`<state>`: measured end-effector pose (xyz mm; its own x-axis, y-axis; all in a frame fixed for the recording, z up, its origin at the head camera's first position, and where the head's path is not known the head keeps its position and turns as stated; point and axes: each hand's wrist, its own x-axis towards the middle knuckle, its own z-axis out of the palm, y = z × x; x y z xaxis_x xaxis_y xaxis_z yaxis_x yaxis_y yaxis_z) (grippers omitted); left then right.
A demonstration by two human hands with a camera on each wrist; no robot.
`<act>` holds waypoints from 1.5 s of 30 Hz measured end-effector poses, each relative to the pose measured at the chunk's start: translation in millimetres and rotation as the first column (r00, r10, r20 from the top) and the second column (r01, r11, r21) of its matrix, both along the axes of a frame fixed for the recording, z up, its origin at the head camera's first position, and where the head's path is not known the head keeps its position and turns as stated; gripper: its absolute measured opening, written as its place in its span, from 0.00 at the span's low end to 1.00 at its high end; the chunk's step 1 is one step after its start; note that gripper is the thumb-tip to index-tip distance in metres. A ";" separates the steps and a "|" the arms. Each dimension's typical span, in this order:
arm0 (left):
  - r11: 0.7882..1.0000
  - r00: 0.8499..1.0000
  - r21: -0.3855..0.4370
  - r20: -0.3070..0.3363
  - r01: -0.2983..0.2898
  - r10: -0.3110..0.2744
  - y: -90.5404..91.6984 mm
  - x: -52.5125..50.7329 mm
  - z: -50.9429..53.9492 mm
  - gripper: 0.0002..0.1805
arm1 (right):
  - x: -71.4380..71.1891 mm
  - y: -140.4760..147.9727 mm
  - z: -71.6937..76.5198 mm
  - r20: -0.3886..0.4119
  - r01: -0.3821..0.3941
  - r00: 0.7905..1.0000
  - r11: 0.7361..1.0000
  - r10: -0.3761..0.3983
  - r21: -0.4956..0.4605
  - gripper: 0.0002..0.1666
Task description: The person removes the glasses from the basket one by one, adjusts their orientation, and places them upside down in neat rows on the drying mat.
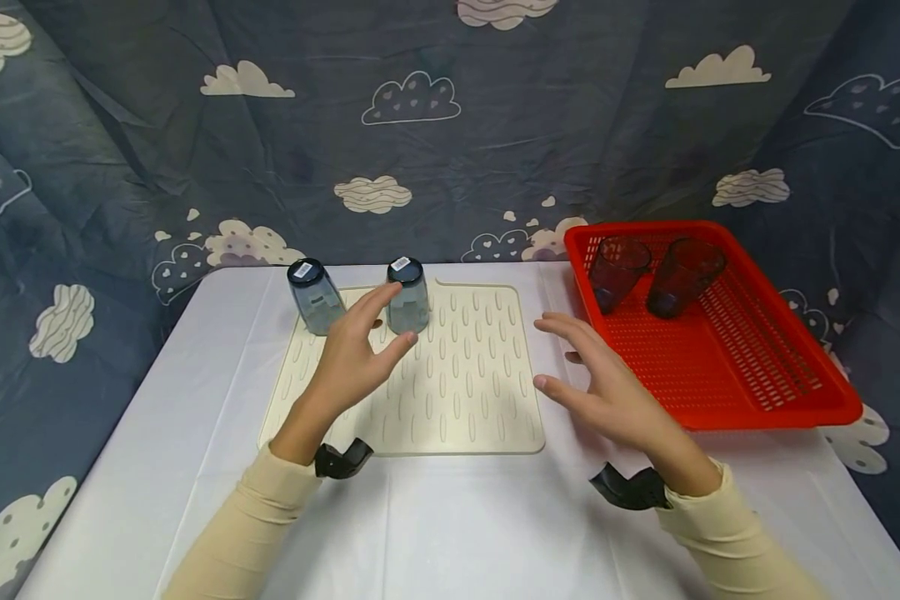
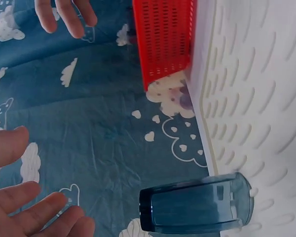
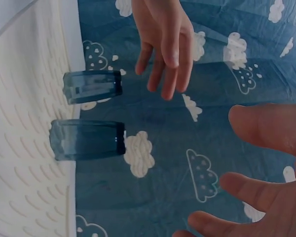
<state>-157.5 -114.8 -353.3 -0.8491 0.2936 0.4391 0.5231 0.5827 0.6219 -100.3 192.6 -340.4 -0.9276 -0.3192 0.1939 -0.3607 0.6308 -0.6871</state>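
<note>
Two blue-tinted drinking glasses stand upside down at the back of a cream ribbed drying mat (image 1: 480, 375): the left glass (image 1: 317, 300) at its far left corner, the other glass (image 1: 408, 304) to its right. My left hand (image 1: 356, 354) hovers over the mat, thumb and fingers spread, apart from the glasses and holding nothing. Off the mat's right edge, my right hand (image 1: 607, 387) is likewise spread and holds nothing, close to the red plastic basket (image 1: 787, 408). Inside the basket, at its far left, lean two more glasses, one glass (image 1: 617, 271) beside another glass (image 1: 686, 275).
A white cloth covers the table (image 1: 450, 533). Behind it hangs a dark blue curtain (image 1: 555, 108) with a cloud pattern. The basket takes up the table's right side, its raised rim standing near my right hand. Each wrist carries a black strap mount.
</note>
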 end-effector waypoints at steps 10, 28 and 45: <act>0.990 0.997 0.134 0.067 -0.051 0.042 -8.9 24.0 -12.9 0.32 | 2.8 13.7 14.9 -0.034 0.003 0.999 0.998 -0.001 0.060 0.39; 0.977 0.995 0.207 0.094 -0.058 0.039 -8.3 28.3 -30.5 0.33 | -5.7 44.3 27.9 -0.066 0.046 0.997 0.987 -0.036 0.155 0.42; 0.967 0.955 0.253 0.275 0.044 -0.115 -5.7 27.8 -31.3 0.33 | -57.4 121.1 49.8 -0.118 0.179 0.981 0.947 -0.152 0.267 0.38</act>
<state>-129.7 -120.5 -384.6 -0.9270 0.2810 0.2485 0.3419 0.3605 0.8678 -157.7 313.6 -290.6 -0.9534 -0.2164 0.2103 -0.2906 0.8464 -0.4463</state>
